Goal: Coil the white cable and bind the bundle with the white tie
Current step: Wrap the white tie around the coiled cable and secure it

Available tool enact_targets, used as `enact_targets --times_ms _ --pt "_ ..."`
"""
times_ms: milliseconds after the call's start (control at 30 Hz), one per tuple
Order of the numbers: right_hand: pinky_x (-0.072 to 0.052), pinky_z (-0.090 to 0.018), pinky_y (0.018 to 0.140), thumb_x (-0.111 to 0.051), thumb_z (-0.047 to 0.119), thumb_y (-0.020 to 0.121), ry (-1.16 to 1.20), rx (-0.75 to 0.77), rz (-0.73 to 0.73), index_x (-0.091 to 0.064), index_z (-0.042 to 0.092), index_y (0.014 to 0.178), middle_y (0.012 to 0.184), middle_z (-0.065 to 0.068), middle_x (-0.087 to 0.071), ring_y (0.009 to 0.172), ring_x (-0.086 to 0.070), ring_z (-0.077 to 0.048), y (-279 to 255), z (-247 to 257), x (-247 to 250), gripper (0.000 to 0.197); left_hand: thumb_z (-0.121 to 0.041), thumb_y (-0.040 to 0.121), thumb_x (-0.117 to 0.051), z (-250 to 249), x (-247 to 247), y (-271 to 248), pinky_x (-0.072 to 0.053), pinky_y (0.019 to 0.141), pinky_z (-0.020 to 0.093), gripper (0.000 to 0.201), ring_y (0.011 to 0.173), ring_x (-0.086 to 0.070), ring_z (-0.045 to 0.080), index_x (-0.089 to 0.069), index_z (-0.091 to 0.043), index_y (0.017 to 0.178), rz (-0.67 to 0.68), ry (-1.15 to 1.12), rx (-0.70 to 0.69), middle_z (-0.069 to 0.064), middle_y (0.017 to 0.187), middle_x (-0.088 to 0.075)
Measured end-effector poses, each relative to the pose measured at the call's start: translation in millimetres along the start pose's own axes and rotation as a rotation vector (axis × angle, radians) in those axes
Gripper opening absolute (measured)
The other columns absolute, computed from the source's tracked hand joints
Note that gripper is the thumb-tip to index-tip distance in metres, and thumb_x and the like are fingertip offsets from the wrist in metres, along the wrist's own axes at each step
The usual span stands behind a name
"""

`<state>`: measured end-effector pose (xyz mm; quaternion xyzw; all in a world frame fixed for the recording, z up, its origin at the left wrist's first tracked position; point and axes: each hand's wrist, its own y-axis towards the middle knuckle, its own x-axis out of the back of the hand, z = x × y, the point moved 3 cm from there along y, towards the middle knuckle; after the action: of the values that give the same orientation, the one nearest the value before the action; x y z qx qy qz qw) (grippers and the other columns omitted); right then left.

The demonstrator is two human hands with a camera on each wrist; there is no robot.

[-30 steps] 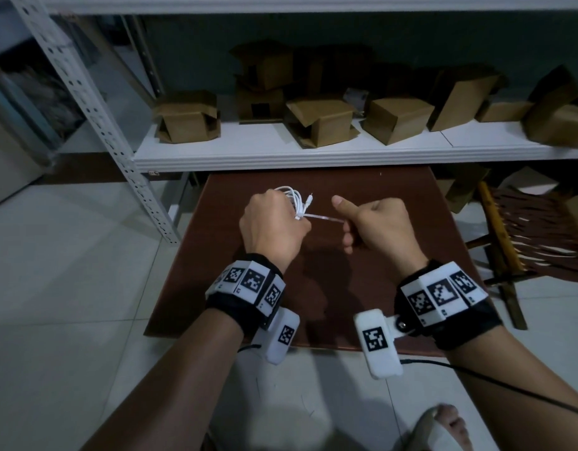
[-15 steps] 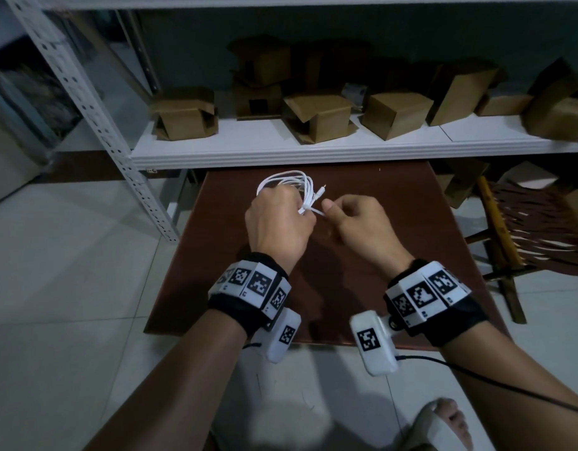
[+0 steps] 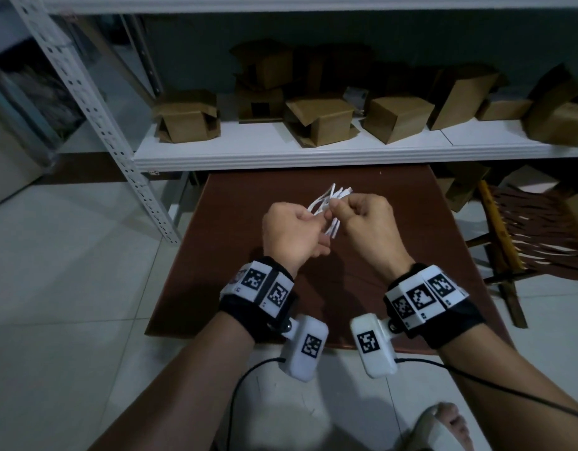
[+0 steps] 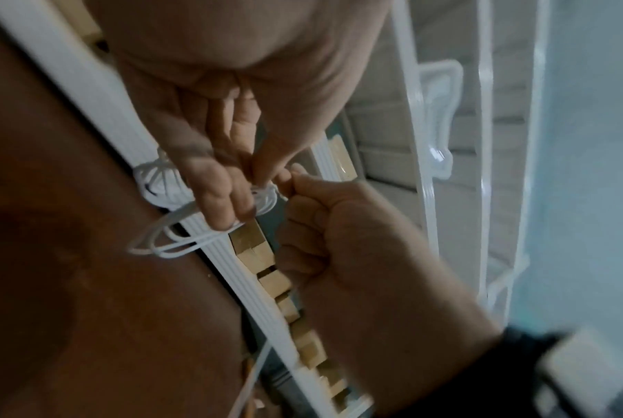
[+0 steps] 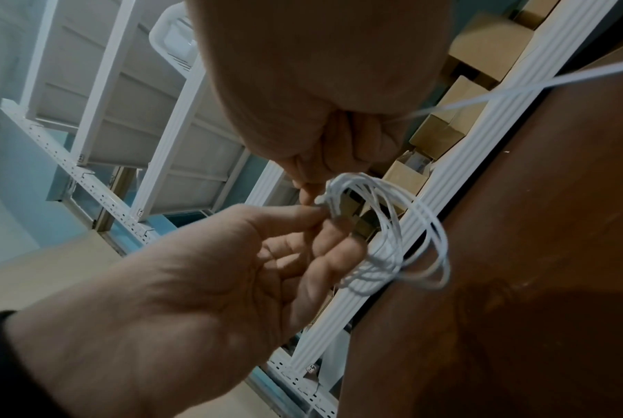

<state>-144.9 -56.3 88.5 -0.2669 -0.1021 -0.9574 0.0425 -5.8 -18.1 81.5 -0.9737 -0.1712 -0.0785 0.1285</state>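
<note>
While the left hand [image 3: 292, 234] pinches the coiled white cable [image 5: 388, 232], the right hand [image 3: 367, 222] grips it

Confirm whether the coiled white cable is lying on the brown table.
No, the left hand and right hand hold the coiled white cable above the brown table.
</note>
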Motion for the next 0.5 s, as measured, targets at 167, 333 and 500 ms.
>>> enact_targets --times_ms 167,333,500 --pt "-0.058 -0.046 0.070 -0.062 0.035 0.101 0.127 0.026 0.001 -0.076 0.018 0.078 0.073 -0.002 -0.076 0.067 -0.069 -0.016 2 0 1 0.032 -0.016 0.097 -0.065 5 -7 7 -0.066 0.073 0.037 0.016 0.082 -0.077 0.029 -0.076 -0.004 0.095 0.159 -0.396 0.261 0.017 0.089 -0.076" --pt "-0.041 -0.026 0.054 -0.063 0.025 0.104 0.145 0.014 0.046 -0.077 0.012 0.082 0.063 -0.003 -0.069 0.050 -0.052 -0.005 -1 1 -2 0.029 -0.023 0.095 -0.075 7 -5 18 -0.063 0.076 0.033 0.014 0.078 -0.078 0.016 -0.076 -0.010 0.093 0.196 -0.547 0.270 0.001 0.079 -0.076" --pt "-0.044 -0.034 0.059 -0.065 0.027 0.102 0.103 0.035 0.038 -0.078 0.017 0.080 0.068 -0.001 -0.074 0.056 -0.055 -0.007 1 -1 -5 0.028 -0.021 0.092 -0.079 10 -6 20 -0.059 0.071 0.025 0.012 0.069 -0.075 0.007 -0.073 -0.013 0.087 0.192 -0.582 0.285 -0.005 0.070 -0.072"
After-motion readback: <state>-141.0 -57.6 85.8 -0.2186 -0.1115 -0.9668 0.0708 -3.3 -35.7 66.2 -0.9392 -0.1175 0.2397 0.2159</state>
